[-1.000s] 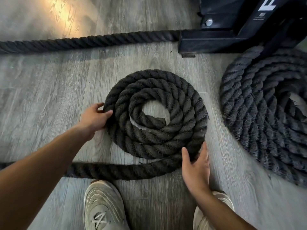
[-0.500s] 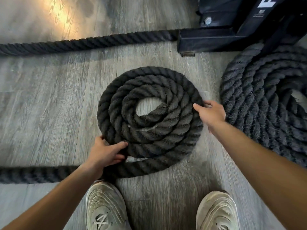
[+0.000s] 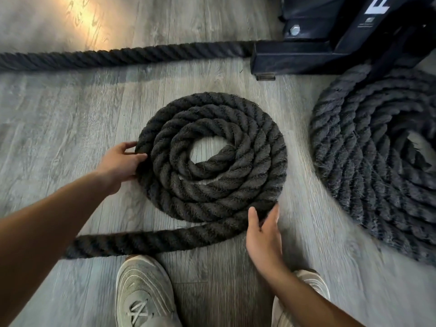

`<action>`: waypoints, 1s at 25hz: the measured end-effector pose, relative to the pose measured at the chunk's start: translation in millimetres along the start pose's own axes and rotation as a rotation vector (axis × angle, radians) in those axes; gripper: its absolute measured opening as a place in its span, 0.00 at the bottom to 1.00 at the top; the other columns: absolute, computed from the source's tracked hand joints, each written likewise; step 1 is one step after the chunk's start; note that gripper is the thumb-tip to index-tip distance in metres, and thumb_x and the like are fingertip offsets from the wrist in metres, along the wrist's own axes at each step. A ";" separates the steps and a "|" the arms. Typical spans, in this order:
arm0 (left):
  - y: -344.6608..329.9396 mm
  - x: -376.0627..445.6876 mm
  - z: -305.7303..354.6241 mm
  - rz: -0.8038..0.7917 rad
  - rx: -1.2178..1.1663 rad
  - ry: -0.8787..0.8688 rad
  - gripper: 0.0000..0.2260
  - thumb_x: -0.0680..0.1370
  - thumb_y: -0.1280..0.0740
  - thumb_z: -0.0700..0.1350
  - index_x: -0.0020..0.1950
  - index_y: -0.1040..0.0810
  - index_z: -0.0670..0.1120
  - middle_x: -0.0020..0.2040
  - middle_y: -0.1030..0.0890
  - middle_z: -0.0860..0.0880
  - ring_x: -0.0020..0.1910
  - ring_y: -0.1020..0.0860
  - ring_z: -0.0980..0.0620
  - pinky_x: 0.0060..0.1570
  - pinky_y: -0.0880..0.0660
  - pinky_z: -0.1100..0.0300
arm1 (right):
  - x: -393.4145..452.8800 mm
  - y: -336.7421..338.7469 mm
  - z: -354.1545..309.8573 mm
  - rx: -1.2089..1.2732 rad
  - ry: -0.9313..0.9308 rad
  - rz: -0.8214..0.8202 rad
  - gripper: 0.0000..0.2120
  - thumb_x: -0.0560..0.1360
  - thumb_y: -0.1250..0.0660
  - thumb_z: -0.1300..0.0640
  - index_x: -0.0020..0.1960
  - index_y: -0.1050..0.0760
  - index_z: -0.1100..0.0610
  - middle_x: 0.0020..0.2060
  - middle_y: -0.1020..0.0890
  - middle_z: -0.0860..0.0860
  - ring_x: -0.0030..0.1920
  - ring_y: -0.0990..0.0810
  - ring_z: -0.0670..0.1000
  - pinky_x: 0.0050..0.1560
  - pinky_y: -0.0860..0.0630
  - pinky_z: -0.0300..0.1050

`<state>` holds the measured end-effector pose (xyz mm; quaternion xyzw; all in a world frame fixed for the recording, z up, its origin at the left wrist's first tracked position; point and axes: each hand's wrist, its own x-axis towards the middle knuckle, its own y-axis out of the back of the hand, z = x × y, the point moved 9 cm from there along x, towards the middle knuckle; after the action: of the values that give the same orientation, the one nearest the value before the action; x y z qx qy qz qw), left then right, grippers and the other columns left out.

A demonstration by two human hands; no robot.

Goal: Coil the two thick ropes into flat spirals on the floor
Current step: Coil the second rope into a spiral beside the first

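A thick black rope lies as a flat spiral (image 3: pixel 212 159) of about three turns in the middle of the floor. Its loose tail (image 3: pixel 146 241) runs from the spiral's lower right edge leftward under my left arm. My left hand (image 3: pixel 120 161) grips the spiral's left rim, thumb on top. My right hand (image 3: pixel 263 234) presses its fingers against the rope at the lower right, where the tail leaves the coil. A second, larger coil (image 3: pixel 377 156) of the same rope sits at the right, partly cut off by the frame.
A straight rope stretch (image 3: pixel 122 55) crosses the far floor to a black metal frame base (image 3: pixel 313 55) at the upper right. My two grey shoes (image 3: pixel 144 293) stand just below the tail. Grey wood-plank floor (image 3: pixel 59 128) surrounds the coils.
The left hand went from the coil's bottom edge up to its left rim. The right hand dropped from the right rim to the lower right. The coil turned and took in more tail.
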<state>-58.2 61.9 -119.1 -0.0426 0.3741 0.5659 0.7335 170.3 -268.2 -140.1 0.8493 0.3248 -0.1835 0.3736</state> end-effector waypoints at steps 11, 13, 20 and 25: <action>-22.8 -77.7 -93.2 -0.066 -0.053 0.204 0.31 0.73 0.23 0.44 0.70 0.34 0.56 0.54 0.17 0.42 0.33 0.15 0.49 0.30 0.18 0.55 | 126.5 60.1 -71.5 0.043 0.073 0.068 0.25 0.79 0.35 0.49 0.76 0.34 0.47 0.70 0.25 0.50 0.68 0.26 0.54 0.68 0.30 0.50; -21.2 -78.7 -91.6 -0.073 -0.019 0.207 0.32 0.70 0.20 0.45 0.69 0.33 0.54 0.54 0.16 0.43 0.37 0.14 0.47 0.30 0.19 0.55 | 117.8 54.2 -68.6 0.005 0.073 0.102 0.26 0.80 0.37 0.47 0.77 0.36 0.46 0.71 0.29 0.52 0.66 0.26 0.57 0.62 0.28 0.48; 5.6 -10.2 -18.2 0.024 0.006 -0.005 0.31 0.77 0.27 0.46 0.77 0.36 0.55 0.60 0.19 0.47 0.49 0.19 0.52 0.40 0.21 0.53 | -0.1 9.9 -6.0 -0.031 0.048 0.047 0.40 0.79 0.38 0.40 0.82 0.57 0.46 0.81 0.45 0.53 0.78 0.43 0.57 0.72 0.38 0.55; 5.4 7.0 -11.4 0.058 0.053 -0.096 0.25 0.79 0.29 0.42 0.75 0.30 0.53 0.56 0.17 0.45 0.51 0.17 0.46 0.47 0.19 0.49 | 10.6 1.5 -3.6 -0.005 0.013 0.013 0.41 0.81 0.37 0.45 0.82 0.60 0.51 0.81 0.49 0.54 0.80 0.49 0.56 0.76 0.49 0.52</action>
<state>-67.9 63.9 -129.5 0.0147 0.3546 0.5783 0.7346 179.3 -261.9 -142.8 0.8515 0.3224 -0.1745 0.3749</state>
